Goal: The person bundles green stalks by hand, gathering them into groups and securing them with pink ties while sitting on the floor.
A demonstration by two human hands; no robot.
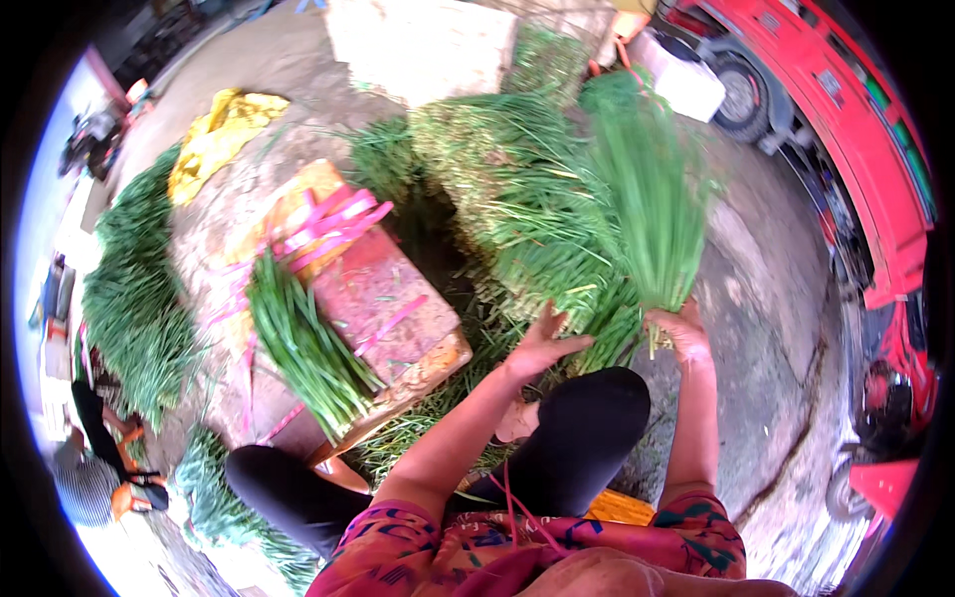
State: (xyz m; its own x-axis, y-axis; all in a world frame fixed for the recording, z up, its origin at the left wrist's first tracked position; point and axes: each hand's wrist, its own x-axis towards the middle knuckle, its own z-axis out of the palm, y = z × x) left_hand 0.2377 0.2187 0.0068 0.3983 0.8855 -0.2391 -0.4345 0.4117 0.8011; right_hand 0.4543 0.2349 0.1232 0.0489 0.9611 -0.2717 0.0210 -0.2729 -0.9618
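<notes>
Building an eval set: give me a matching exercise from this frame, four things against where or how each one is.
1. right hand
2. left hand
3. pink ties
4. yellow cloth

a. lying on the red box
b. gripping an upright bunch of chives
c. on the ground, far left
d. open, fingers spread, by the big pile

Pairs: 1-b, 2-d, 3-a, 4-c

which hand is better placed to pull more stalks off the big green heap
Left. The left hand is open and empty against the big heap of long green stalks. The right hand is shut on an upright bunch of green stalks.
</notes>
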